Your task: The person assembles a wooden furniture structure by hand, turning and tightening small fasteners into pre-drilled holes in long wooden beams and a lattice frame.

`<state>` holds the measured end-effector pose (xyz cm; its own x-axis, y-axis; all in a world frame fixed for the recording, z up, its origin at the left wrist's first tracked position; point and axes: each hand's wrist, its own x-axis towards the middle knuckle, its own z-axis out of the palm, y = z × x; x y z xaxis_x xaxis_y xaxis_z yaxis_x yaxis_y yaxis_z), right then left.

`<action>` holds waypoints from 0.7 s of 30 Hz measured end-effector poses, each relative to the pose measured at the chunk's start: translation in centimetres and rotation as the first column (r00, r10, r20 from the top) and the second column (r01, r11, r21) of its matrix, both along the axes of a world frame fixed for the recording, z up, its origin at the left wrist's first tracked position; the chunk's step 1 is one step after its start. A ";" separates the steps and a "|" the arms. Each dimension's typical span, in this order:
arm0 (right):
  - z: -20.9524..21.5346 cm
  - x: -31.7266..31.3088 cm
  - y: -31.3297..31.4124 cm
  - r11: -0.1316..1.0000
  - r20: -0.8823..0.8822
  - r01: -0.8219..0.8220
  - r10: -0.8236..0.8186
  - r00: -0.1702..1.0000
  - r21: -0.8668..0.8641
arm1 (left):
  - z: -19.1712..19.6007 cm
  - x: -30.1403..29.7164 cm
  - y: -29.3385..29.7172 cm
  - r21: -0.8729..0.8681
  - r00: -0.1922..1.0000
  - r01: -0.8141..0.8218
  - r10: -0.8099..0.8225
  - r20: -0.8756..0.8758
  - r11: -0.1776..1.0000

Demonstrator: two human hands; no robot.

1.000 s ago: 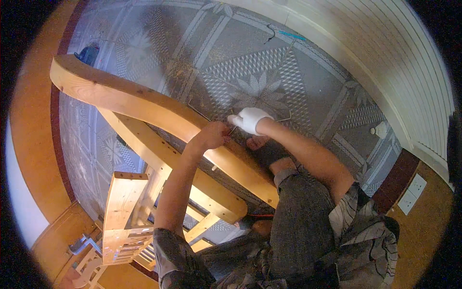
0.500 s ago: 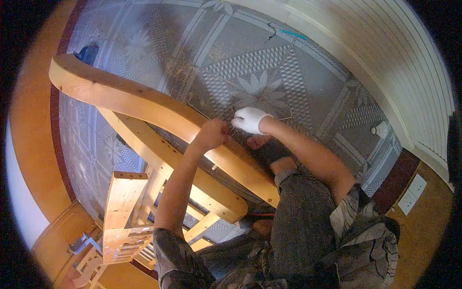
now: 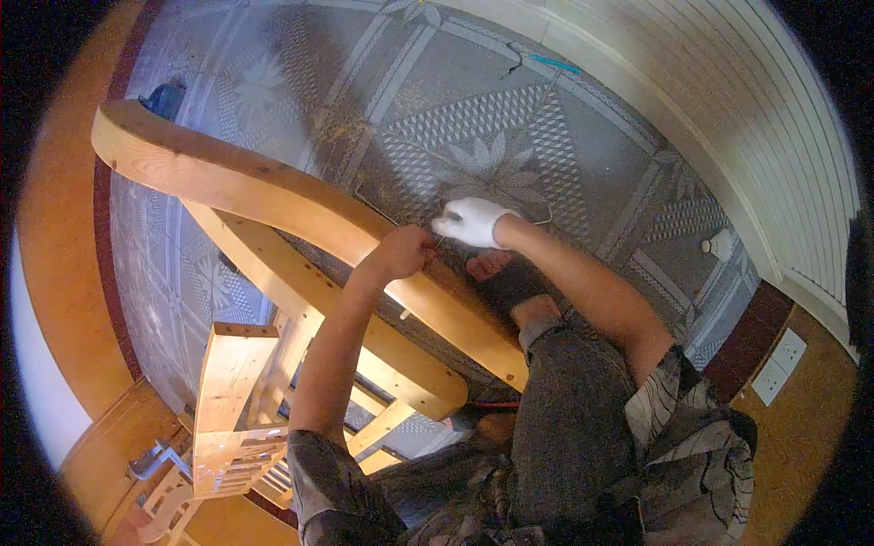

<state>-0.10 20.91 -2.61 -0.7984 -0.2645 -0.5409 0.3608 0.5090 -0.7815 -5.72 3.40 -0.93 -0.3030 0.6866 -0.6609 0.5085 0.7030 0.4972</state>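
Observation:
A long curved wooden beam (image 3: 246,187) runs diagonally across the middle, from the upper left toward my foot. My bare left hand (image 3: 403,252) is closed at the beam's far edge, its fingertips pinching something too small to make out. Close beside it, my right hand (image 3: 472,223), in a white glove, is curled into a closed grip. A thin metal piece shows between the two hands, but its kind cannot be told. A short wooden dowel (image 3: 404,315) sticks out of the beam's near side. Behind my left forearm lies a second wooden rail (image 3: 264,261) with drilled holes.
Slatted wooden frame parts (image 3: 238,382) stand at lower left. My bare foot (image 3: 487,266) rests beside the beam. Thin bent rods (image 3: 549,211) lie on the patterned floor (image 3: 455,100), with a light blue strip (image 3: 555,64) farther off. A wall socket (image 3: 779,367) is at right.
My gloved right hand has shifted slightly left and up, its fingers a little changed in pose. My left hand has moved only slightly at the beam's edge.

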 end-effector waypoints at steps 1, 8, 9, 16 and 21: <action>0.2 -0.4 -0.1 1.000 -0.002 -0.002 0.002 1.000 -0.002 | 0.0 -0.1 -0.1 -0.007 1.000 -0.014 0.014 0.013 1.000; -1.5 0.3 0.1 0.994 -0.092 -0.093 0.088 0.992 -0.053 | 0.2 0.3 0.5 -0.066 0.986 -0.166 0.166 -0.010 0.984; -1.5 0.5 0.0 0.988 -0.154 -0.004 -0.021 0.988 -0.157 | 0.1 0.5 0.4 -0.067 0.986 -0.167 0.166 -0.009 0.984; -0.5 -0.8 -0.1 0.987 0.184 -0.158 0.156 0.970 -0.008 | -0.6 -0.4 -0.1 -0.001 0.999 -0.010 0.010 0.033 1.000; -1.5 0.4 0.2 0.987 -0.136 0.011 -0.033 0.990 -0.159 | 0.7 0.0 1.0 -0.093 0.989 -0.144 0.147 0.024 0.985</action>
